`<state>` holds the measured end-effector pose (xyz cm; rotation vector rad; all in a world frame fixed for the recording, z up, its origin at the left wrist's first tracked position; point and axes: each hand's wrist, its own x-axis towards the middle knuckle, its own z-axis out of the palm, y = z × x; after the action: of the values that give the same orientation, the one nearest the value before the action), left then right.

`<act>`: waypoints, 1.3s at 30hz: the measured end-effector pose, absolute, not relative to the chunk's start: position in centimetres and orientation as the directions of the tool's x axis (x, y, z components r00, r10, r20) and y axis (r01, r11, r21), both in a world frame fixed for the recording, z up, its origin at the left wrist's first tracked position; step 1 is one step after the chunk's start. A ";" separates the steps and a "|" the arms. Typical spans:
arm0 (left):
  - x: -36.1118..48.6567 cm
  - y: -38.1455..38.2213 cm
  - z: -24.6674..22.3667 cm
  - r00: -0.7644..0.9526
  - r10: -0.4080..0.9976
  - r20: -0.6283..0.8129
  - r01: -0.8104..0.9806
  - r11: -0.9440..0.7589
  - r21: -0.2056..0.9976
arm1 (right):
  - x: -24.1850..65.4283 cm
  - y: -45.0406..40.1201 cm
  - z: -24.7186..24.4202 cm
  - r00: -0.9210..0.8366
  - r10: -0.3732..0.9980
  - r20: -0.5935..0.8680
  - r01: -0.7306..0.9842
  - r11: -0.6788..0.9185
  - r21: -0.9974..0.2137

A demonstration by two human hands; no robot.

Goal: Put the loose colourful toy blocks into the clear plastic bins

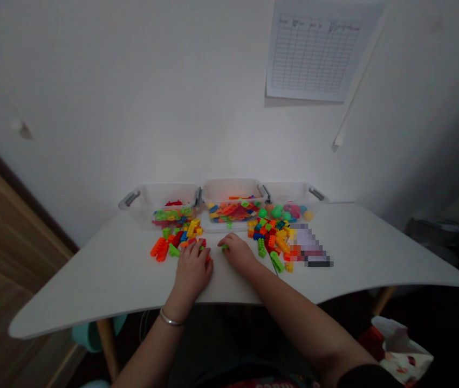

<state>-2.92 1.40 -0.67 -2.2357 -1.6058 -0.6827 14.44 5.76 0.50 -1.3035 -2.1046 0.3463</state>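
My left hand point(193, 265) lies palm down over the left pile, its fingers stretched forward and a little apart, touching toy bricks. Beside its thumb shows an orange toy brick point(209, 259), partly covered by the hand. My right hand point(237, 253) is closed, with a green toy brick point(225, 247) at its fingertips, mostly hidden. Around my left hand lie orange bricks point(159, 249) and yellow bricks point(192, 228). To the right of my right hand is another pile of mixed toy bricks point(272, 235), with a longer green piece point(276, 262) at its near edge.
Three clear plastic boxes stand along the wall: a left box point(144, 215), a middle box point(233, 186) and a right box point(289, 188), holding bricks and round coloured pieces. A pixelated flat object point(312, 245) lies right of the piles. The white table point(354, 253) has curved edges.
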 end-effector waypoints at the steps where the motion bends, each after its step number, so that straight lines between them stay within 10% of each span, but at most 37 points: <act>1: -2.9 1.4 -0.7 0.260 0.801 0.539 0.944 -0.329 0.034 | 14.7 6.1 1.1 -0.300 0.862 0.408 0.674 0.494 -0.549; 12: -3.0 1.4 -0.8 0.248 0.802 0.543 0.946 -0.320 0.042 | 21.6 11.9 9.8 0.131 0.613 0.780 0.658 0.535 -0.530; 22: -3.1 1.5 -1.0 0.259 0.789 0.558 0.941 -0.336 0.039 | 22.4 12.7 7.3 -0.074 0.761 0.644 0.892 0.339 -0.299; 33: -3.1 1.5 -1.0 0.261 0.790 0.555 0.944 -0.330 0.027 | 19.8 10.1 3.4 0.074 0.577 0.813 0.821 0.428 -0.378; 39: -3.0 1.4 -1.0 0.262 0.784 0.563 0.942 -0.335 0.027 | 16.1 7.0 0.1 -0.162 0.728 0.666 0.808 0.485 -0.334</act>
<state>-3.05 1.44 -1.00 -2.2245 -1.5838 -0.7098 16.07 7.02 0.08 -1.2748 -1.9195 -0.1246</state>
